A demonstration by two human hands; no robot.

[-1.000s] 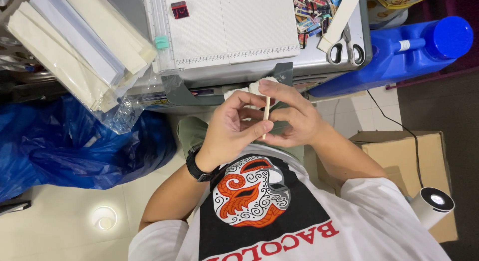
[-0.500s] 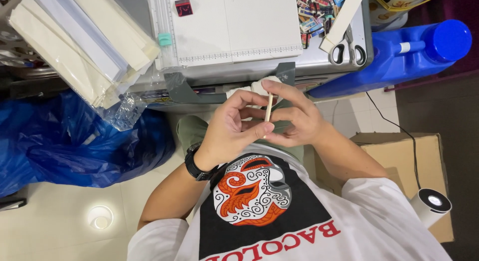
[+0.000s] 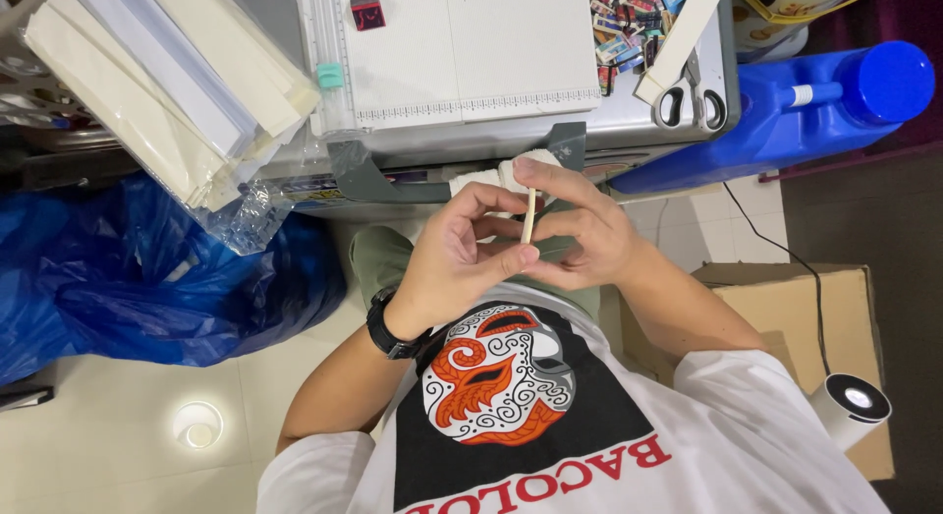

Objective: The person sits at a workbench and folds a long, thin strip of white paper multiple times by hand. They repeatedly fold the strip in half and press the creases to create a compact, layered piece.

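Note:
My left hand (image 3: 454, 263), with a black watch on its wrist, and my right hand (image 3: 580, 229) meet in front of my chest, just below the table edge. Between them stands a thin cream paper stick (image 3: 530, 214), roughly upright. My right fingertips pinch its top end and my left thumb and fingers close on its lower end. A small white wad (image 3: 511, 170) shows just behind my right fingers.
A white paper trimmer (image 3: 462, 52) lies on the grey table (image 3: 629, 131), with scissors (image 3: 693, 96) and colourful scraps (image 3: 634, 23) to its right. Stacked cream sheets (image 3: 167, 82) sit left, over a blue plastic bag (image 3: 147, 288). Right: a blue jug (image 3: 786, 121), a cardboard box (image 3: 796, 308).
Both hands stay together on the stick with only small finger shifts. The view has drifted slightly.

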